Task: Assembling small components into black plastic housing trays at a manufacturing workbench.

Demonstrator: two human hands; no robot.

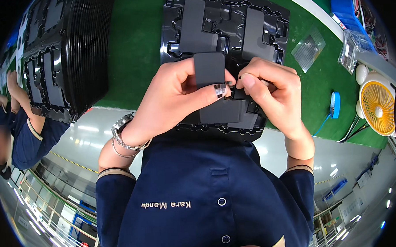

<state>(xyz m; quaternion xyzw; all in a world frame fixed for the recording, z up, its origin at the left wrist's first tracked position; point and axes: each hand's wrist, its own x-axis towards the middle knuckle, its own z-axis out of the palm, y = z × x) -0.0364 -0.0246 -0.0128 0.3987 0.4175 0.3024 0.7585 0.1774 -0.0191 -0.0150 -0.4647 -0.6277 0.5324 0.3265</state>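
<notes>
My left hand (179, 89) is closed on a flat dark-grey rectangular part (209, 69), held upright above a black plastic tray (169, 25). Its thumb presses near the part's lower right corner. Close beside that corner is my right hand (271, 82), with thumb and forefinger pinched together; a tiny dark bit shows at the fingertips, too small to name. Similar grey parts lie in the tray's moulded pockets: one at the upper left (193, 24), another at the upper right (253, 32), and one below my hands (222, 111).
At the left stands a tall stack of black trays (86, 49). On the green table (132, 42) to the right lie a clear gridded sheet (309, 50), a blue strap with a cord (335, 105), a plastic bag (348, 53) and a yellow fan (377, 111). Another person (30, 126) works at the far left.
</notes>
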